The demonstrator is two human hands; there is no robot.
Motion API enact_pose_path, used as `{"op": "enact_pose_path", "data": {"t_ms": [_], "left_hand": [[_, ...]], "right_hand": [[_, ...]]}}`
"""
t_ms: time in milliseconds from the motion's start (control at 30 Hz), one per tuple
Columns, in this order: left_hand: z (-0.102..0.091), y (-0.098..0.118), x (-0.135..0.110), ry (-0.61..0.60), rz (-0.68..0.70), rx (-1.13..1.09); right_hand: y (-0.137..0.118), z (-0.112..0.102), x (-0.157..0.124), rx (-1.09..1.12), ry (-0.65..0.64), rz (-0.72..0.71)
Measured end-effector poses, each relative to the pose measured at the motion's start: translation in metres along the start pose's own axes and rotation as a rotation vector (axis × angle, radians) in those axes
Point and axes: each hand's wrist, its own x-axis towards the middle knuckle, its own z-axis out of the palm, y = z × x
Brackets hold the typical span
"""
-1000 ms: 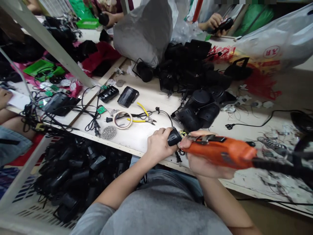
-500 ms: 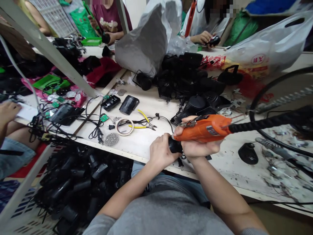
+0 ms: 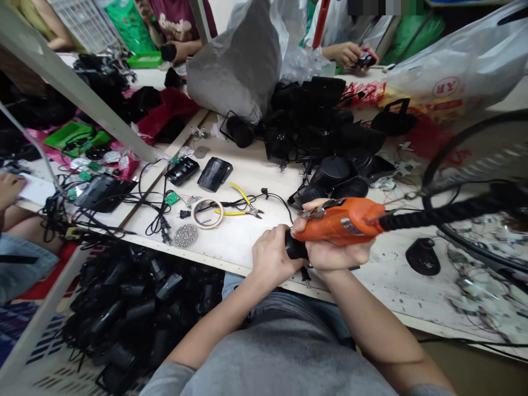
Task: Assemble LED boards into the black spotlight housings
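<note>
My right hand [image 3: 330, 253] is wrapped round an orange electric screwdriver [image 3: 344, 220], whose black cable trails off to the right. Its nose points left and down at a black plastic part [image 3: 293, 246]. Closed on that part from the left is my left hand [image 3: 271, 250], near the front edge of the white bench [image 3: 243, 242]. The bit's tip and most of the part are hidden by my fingers. A black power cord with a plug [image 3: 305, 276] hangs just below. To the left lie yellow-handled cutters [image 3: 241, 206], a tape roll [image 3: 207, 213] and a round heap of small screws [image 3: 185, 235].
Black housings [image 3: 313, 126] are piled behind my hands. A black part [image 3: 423, 256] and a tangle of wired pieces [image 3: 478, 275] lie at right. Below left stands a white crate [image 3: 53, 335] of black parts. Co-workers' hands [image 3: 350, 55] show across the bench.
My view has shifted slightly, so the bench things sit a little differently in the picture. Both hands keep their grips, with the screwdriver still at the black part.
</note>
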Motion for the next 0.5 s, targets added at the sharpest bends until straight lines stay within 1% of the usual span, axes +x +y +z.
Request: {"op": "enact_pose_path", "data": {"t_ms": [133,267,400,500], "left_hand": [[0.001,-0.002,0.001,0.002,0.017,-0.019],[0.005,-0.004,0.005,0.017,0.052,-0.057],[0.009,-0.01,0.003,0.075,0.127,-0.079],[0.007,-0.023,-0.006,0.158,0.213,-0.116]], "right_hand": [[0.009,0.0,-0.003,0.001,0.051,-0.02],[0.011,0.002,-0.003,0.009,0.027,-0.051],[0.002,0.0,0.001,0.052,-0.004,-0.005],[-0.012,-0.001,0.002,0.089,-0.059,0.029]]}}
